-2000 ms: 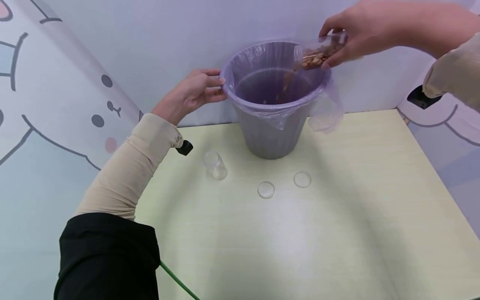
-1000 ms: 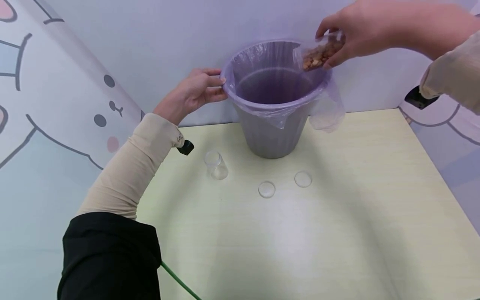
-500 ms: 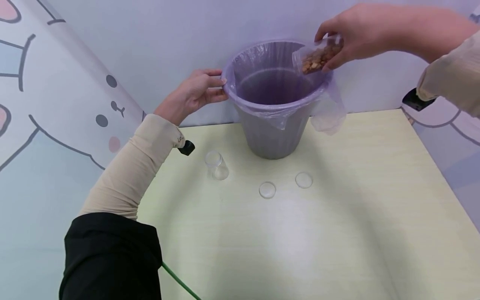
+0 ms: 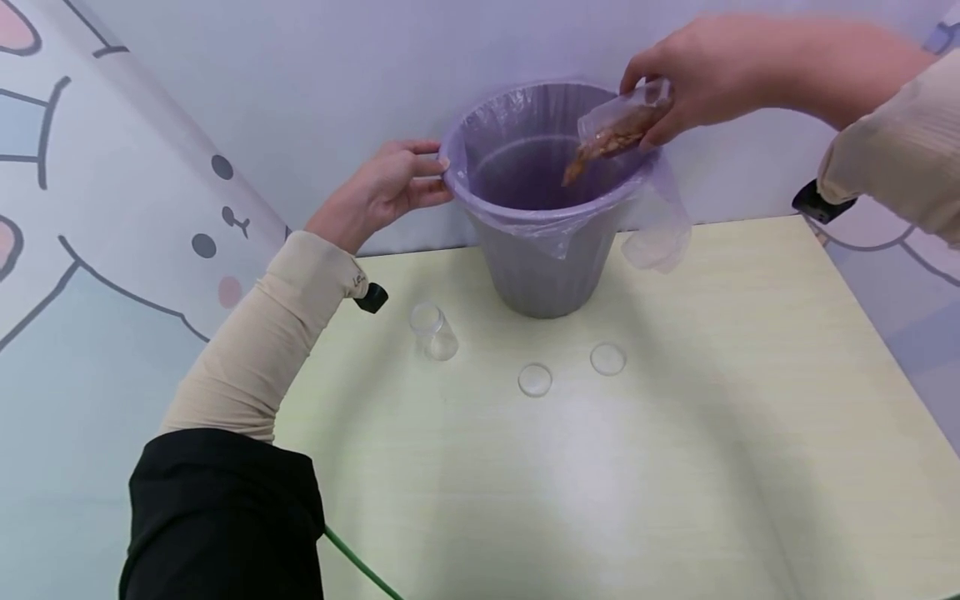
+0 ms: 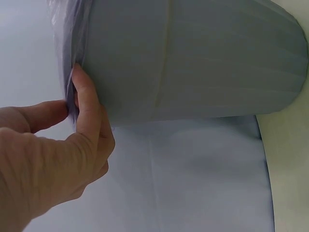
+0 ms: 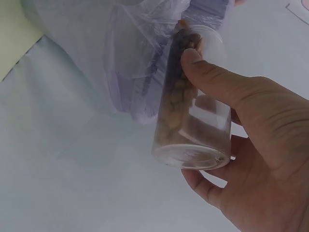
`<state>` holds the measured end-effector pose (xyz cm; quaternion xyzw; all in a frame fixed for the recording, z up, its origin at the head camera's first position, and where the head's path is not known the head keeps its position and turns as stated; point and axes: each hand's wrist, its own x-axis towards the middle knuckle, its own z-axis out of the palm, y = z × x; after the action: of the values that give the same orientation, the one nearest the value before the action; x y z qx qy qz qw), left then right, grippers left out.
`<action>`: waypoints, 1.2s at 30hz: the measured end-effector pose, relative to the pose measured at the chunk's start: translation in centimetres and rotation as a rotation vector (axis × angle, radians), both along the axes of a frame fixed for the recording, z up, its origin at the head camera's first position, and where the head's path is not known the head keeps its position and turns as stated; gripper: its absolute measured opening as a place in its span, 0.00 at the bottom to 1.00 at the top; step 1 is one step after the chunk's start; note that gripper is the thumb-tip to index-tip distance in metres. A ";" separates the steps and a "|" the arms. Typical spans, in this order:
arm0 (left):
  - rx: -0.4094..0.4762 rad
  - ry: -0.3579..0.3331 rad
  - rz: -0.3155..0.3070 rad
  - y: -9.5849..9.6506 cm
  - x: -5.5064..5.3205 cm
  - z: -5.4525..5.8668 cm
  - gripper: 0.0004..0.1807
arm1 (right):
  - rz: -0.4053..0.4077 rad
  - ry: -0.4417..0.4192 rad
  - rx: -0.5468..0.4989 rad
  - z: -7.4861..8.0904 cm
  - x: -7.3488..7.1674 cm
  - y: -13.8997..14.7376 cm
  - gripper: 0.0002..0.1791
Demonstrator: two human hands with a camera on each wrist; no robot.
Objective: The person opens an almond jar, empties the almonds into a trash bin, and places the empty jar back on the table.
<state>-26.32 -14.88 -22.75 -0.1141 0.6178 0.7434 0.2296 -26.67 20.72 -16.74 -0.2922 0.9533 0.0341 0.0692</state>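
Note:
My right hand (image 4: 708, 75) grips a clear plastic jar (image 6: 207, 116) tilted mouth-down over the bin's right side. Brown nut-like pieces (image 4: 611, 142) slide out of its mouth and fall into the bin; more lie along the jar's lower wall. The purple-grey trash bin (image 4: 543, 267) stands upright at the back of the table, lined with a thin translucent bag (image 4: 656, 221) folded over its rim. At the bin's left, my left hand (image 4: 393, 187) pinches the rim and liner between thumb and fingers, as the left wrist view (image 5: 79, 140) shows.
An uncapped clear jar (image 4: 433, 332) stands left of the bin's base. Two clear round lids (image 4: 535, 380) lie in front of the bin. A green cable (image 4: 360, 562) crosses the table's near left, and a wall rises behind the bin.
Pieces fell two seconds ago, then stopped as the jar levelled. Now the jar tips further down and slightly left, and pieces pour again. My left hand keeps its place.

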 end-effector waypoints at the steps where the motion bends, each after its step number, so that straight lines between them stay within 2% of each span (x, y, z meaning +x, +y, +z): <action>1: -0.002 -0.001 -0.002 0.0 0.0 0.0 0.35 | 0.002 0.000 0.001 -0.1 0.0 0.0 0.38; 8: -0.003 -0.002 0.002 -0.2 0.1 -0.1 0.34 | 0.023 0.007 -0.002 0.0 -0.2 -0.1 0.38; 15: 0.001 0.004 0.002 -0.2 0.1 0.2 0.34 | 0.007 0.016 0.009 0.4 -0.2 -0.2 0.38; 25: -0.014 0.022 0.002 -0.1 -0.4 -0.3 0.32 | -0.012 0.016 0.013 0.3 0.0 -0.3 0.39; 36: -0.030 0.029 -0.004 -0.2 -1.0 -0.5 0.31 | 0.001 0.052 0.065 0.1 -0.5 -0.2 0.39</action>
<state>-27.28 -15.12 -23.24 -0.1058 0.6324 0.7351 0.2203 -27.19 20.55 -16.64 -0.2894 0.9529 0.0729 0.0538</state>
